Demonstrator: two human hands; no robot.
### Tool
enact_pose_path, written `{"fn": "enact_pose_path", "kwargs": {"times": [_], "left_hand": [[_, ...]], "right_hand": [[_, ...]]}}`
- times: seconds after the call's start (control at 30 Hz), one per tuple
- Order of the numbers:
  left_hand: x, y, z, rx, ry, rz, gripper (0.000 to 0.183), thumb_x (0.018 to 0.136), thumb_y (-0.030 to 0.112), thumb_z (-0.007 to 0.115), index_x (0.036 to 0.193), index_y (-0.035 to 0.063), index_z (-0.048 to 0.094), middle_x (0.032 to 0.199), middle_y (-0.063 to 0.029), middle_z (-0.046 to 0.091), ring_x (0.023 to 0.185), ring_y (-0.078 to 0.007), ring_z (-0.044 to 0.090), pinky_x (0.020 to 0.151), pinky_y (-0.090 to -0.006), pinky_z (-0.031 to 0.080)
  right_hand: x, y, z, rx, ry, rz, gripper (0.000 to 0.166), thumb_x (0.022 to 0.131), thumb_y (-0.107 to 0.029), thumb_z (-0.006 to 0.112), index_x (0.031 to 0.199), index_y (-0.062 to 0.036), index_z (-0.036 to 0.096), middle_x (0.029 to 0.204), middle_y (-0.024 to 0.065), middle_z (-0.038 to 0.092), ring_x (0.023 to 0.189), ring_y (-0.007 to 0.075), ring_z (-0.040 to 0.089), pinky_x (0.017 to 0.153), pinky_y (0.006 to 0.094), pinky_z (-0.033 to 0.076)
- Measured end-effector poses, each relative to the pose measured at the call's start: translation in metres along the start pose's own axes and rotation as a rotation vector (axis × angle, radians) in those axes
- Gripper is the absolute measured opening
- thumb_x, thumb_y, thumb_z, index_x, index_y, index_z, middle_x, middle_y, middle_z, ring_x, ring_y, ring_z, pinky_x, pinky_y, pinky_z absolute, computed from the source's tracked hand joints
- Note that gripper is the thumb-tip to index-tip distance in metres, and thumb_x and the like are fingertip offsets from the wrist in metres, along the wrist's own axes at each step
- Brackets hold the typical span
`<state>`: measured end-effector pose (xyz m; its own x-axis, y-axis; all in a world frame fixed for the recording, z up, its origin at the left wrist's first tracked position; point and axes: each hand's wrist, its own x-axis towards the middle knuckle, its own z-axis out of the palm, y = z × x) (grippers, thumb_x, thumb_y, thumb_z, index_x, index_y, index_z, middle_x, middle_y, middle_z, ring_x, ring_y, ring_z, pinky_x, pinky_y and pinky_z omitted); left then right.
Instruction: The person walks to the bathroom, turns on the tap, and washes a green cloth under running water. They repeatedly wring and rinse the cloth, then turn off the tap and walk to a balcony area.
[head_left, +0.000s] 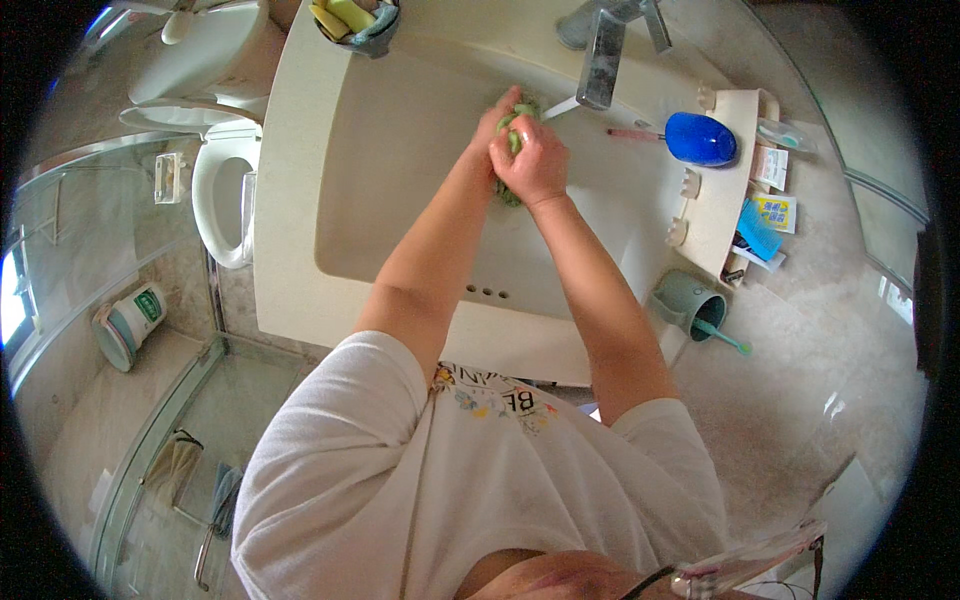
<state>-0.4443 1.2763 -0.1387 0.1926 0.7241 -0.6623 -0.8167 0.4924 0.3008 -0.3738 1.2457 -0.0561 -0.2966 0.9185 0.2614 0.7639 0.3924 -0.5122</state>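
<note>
Over the washbasin (390, 150), my left hand (491, 131) and my right hand (538, 166) meet on a wet green cloth (514, 141). Both hands grip it, and folds show between the fingers and below the right hand. Most of the left palm is hidden by the right hand and the cloth. A stream of water (561, 108) runs from the chrome faucet (602, 60) onto the cloth beside my fingers.
A bowl (367, 37) with yellow and blue-grey cloths or sponges stands at the basin's far left corner. On the right, a wall shelf (716, 195) carries a blue rounded object (700, 139), a blue comb (760, 229) and packets. A grey-green cup (686, 300) holds a toothbrush. A toilet (217, 195) is at left.
</note>
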Motion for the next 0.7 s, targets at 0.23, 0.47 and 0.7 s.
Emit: {"fn": "enact_pose_path", "kwargs": {"times": [0.23,0.47,0.7], "left_hand": [[-0.02,0.025,0.021,0.331,-0.057,0.07,0.035,0.086,0.031,0.054,0.107,0.0036,0.05,0.095,-0.0097,0.058,0.083,-0.0208,0.057,0.071,-0.0346,0.047],[-0.02,0.002,0.001,0.018,-0.188,-0.158,0.067,0.083,0.055,0.047,0.122,0.0013,0.043,0.119,-0.0177,0.05,0.107,-0.0249,0.049,0.092,-0.0379,0.038],[-0.023,0.001,0.003,-0.36,-0.299,-0.202,0.045,0.087,0.047,0.046,0.101,0.0044,0.047,0.087,-0.0191,0.055,0.073,-0.0327,0.057,0.061,-0.0385,0.049]], "right_hand": [[0.025,0.062,0.013,0.404,-0.006,0.93,0.032,0.078,-0.032,0.055,0.095,-0.0048,0.058,0.086,0.0168,0.062,0.075,0.0311,0.06,0.064,0.0422,0.047],[0.013,0.046,0.003,0.553,-0.117,0.737,0.032,0.08,-0.022,0.059,0.109,-0.0091,0.054,0.107,0.009,0.056,0.095,0.0205,0.055,0.082,0.0343,0.042],[-0.025,-0.04,-0.022,0.248,-0.118,0.159,0.016,0.073,-0.015,0.059,0.084,-0.0043,0.053,0.081,0.0144,0.055,0.074,0.0343,0.056,0.064,0.0415,0.046]]}}
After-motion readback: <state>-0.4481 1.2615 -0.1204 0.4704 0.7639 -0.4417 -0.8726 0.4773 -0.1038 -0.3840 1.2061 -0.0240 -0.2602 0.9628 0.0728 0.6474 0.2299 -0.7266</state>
